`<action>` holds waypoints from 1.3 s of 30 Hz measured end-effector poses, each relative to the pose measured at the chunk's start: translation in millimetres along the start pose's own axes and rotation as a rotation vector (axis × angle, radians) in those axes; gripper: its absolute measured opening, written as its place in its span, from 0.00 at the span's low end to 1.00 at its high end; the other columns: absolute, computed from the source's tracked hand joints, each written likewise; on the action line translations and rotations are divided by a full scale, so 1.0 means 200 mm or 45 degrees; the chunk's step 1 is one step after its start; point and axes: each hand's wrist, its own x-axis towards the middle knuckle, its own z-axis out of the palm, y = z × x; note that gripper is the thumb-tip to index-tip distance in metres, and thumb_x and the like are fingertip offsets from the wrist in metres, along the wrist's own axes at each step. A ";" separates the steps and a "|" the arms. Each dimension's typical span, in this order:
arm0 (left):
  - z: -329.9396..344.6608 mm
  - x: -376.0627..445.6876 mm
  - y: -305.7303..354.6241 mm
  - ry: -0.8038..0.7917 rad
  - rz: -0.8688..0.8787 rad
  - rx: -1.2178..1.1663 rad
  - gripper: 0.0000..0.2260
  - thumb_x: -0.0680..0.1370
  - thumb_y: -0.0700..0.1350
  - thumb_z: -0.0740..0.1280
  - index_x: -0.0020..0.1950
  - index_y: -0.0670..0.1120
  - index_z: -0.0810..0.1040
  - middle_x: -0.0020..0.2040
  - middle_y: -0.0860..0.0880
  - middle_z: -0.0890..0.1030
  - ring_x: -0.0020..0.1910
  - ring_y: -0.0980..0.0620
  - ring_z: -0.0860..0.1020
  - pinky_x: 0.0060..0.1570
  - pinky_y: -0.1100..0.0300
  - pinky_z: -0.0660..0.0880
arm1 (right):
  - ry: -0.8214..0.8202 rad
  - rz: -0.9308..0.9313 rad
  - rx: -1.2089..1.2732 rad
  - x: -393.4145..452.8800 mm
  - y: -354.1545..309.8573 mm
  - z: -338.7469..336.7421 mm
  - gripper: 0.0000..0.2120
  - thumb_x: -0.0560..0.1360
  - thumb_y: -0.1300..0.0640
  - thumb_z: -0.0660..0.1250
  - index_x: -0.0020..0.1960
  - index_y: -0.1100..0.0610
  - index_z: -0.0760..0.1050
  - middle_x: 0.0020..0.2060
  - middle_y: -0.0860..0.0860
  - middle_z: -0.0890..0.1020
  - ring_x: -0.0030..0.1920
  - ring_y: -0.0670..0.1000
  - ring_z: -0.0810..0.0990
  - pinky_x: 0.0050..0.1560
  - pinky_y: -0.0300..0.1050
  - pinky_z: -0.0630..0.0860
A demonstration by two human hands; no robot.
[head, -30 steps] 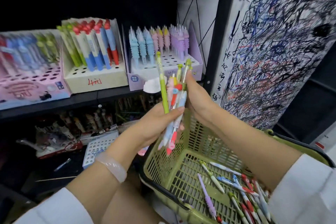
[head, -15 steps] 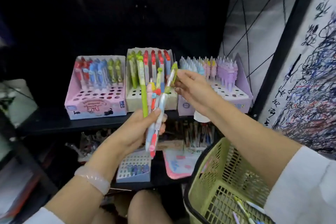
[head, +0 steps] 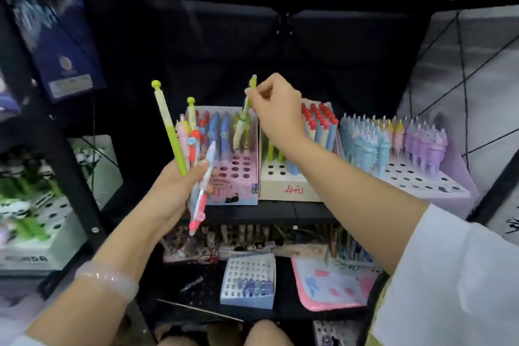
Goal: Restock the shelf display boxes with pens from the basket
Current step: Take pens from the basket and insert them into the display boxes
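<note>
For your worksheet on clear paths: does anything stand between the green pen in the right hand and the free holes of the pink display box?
Nothing visible does. The right hand pinches the green pen above the pink display box, whose front holes are free; the pens standing in it sit in the back rows.

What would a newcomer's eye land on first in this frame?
Probably the two hands raised mid-frame: the left hand grips a bundle of pens, one tall green one sticking up, while the right hand pinches a single green pen over the pink display box. Right of it on the shelf stand a cream box and a lilac box, both holding pens.
</note>
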 end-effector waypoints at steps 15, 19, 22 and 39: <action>-0.09 0.00 -0.05 0.046 0.058 0.020 0.17 0.70 0.56 0.66 0.57 0.54 0.75 0.43 0.54 0.83 0.40 0.58 0.81 0.40 0.61 0.78 | -0.271 0.052 -0.556 -0.06 0.19 0.27 0.09 0.78 0.56 0.62 0.42 0.58 0.66 0.34 0.53 0.73 0.37 0.53 0.74 0.37 0.45 0.70; -0.08 -0.01 -0.05 0.015 0.050 0.051 0.13 0.71 0.55 0.64 0.53 0.53 0.77 0.44 0.55 0.84 0.44 0.58 0.81 0.44 0.62 0.77 | -0.325 0.090 -0.559 -0.05 0.18 0.25 0.11 0.78 0.54 0.64 0.40 0.58 0.68 0.32 0.50 0.73 0.35 0.51 0.74 0.35 0.41 0.68; -0.05 -0.02 -0.03 -0.054 0.058 0.040 0.14 0.70 0.55 0.65 0.52 0.50 0.78 0.39 0.56 0.83 0.39 0.58 0.81 0.38 0.65 0.78 | -0.183 0.030 -0.314 -0.06 0.10 0.22 0.09 0.78 0.53 0.62 0.47 0.59 0.75 0.36 0.49 0.78 0.36 0.46 0.75 0.34 0.35 0.70; 0.21 -0.02 -0.03 -0.077 -0.009 0.083 0.06 0.79 0.46 0.62 0.50 0.46 0.77 0.34 0.54 0.82 0.34 0.57 0.80 0.34 0.65 0.77 | 0.036 0.051 -0.154 0.07 0.05 -0.20 0.08 0.79 0.54 0.62 0.45 0.58 0.72 0.38 0.54 0.81 0.37 0.50 0.80 0.40 0.44 0.77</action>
